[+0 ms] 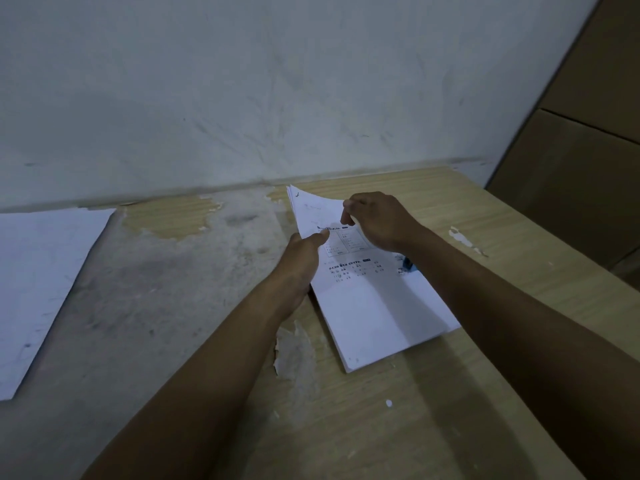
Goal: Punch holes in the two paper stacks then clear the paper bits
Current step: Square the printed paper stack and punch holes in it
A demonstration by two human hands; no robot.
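Now the printed paper stack (374, 306) lies on the surface (415, 427). The left hand (304, 252) grips its side, thumb (320, 237) on top, and the right hand (379, 221) pinches the far end with curled fingers (347, 218), likely to square the sheets. The other stack (41, 271) lies far left.

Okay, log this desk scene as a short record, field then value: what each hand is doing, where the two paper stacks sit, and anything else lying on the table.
left hand: grips the left edge of the printed paper stack, thumb on top
right hand: pinches the far sheets of the same stack, which look lifted
second paper stack: flat at the table's left side, untouched
blue object: mostly hidden by the right wrist, identity unclear
white bit: on the wood near the front
table: wooden, veneer peeled in patches
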